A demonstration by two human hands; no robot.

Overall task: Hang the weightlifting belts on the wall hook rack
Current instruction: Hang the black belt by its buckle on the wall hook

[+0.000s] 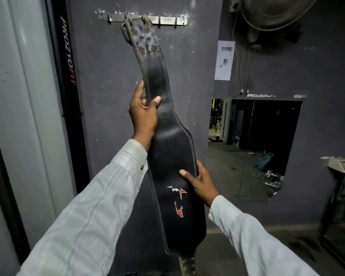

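A long black leather weightlifting belt with white stitching and a red logo stretches up a dark wall. Its buckle end lies against the metal hook rack near the top; whether the buckle rests on a hook I cannot tell. My left hand grips the belt's narrow part from the left edge, thumb across the front. My right hand holds the wide padded part from the right edge, thumb on the front. The belt's lower end runs out of view at the bottom.
A black upright marked PROZVOFIT stands at the left beside a pale frame. A wall fan and a paper notice are at the upper right. A mirror and a small table sit to the right.
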